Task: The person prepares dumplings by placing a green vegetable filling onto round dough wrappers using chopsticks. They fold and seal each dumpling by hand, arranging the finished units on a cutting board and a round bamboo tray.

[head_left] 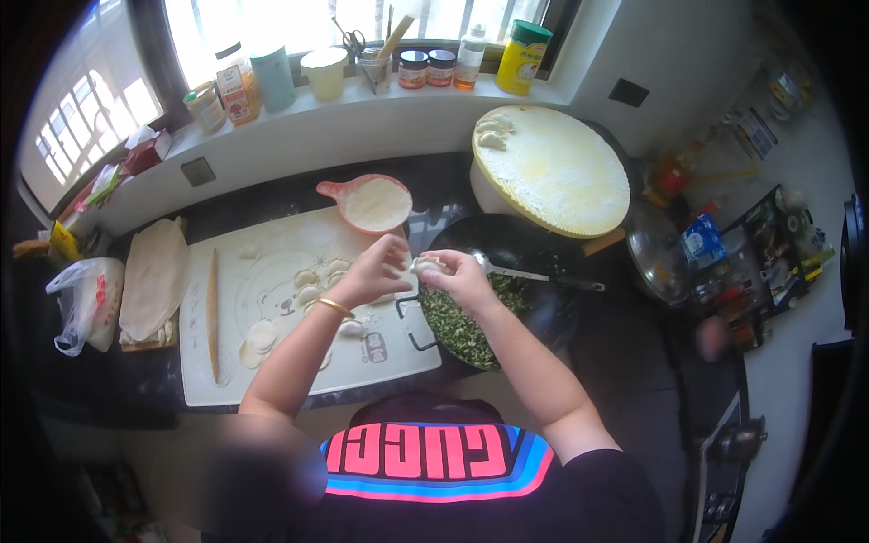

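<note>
Both hands are meeting over the near rim of a black wok (534, 249) — the left hand (376, 271) and the right hand (462, 279) are pinching a small white dumpling (427, 266) between their curled fingertips, closed on its edge. The wok is holding chopped green filling (462, 328), with a metal spoon (534, 271) lying across it. To the left, a white pastry mat (299, 362) is carrying round wrappers (258, 339) and a wooden rolling pin (213, 312). A pink scoop of flour (376, 204) is sitting just beyond — and a round yellow tray (561, 176) is bearing finished dumplings at its far edge.
</note>
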A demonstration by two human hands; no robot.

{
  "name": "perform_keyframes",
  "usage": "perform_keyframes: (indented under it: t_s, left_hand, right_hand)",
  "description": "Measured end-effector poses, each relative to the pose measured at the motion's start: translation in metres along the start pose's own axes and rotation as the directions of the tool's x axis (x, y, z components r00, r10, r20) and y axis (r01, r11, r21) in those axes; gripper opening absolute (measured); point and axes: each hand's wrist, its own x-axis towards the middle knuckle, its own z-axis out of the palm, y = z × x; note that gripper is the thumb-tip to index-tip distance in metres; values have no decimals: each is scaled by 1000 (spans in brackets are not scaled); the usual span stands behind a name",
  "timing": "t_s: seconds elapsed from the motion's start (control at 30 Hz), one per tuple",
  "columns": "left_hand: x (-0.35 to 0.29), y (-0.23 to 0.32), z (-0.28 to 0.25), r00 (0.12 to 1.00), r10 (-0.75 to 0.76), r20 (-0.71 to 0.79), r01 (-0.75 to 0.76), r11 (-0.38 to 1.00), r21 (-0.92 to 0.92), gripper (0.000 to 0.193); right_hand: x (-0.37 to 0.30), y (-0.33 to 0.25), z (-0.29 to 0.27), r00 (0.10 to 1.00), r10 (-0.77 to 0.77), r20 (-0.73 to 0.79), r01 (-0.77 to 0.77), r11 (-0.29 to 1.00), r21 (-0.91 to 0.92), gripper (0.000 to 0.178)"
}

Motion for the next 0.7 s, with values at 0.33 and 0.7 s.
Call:
perform_keyframes:
  t_s: [0.33,0.7]
  left_hand:
    - [-73,-138,-1,960,-219,174,40,724,689,41]
    - [-65,-98,-23,813,-582,-9,582,813,10,32]
  right_hand:
    - [118,-57,-167,921,-187,-341,101,962,-255,41]
    - [107,-58,-193,948,-110,-299,89,993,-83,41]
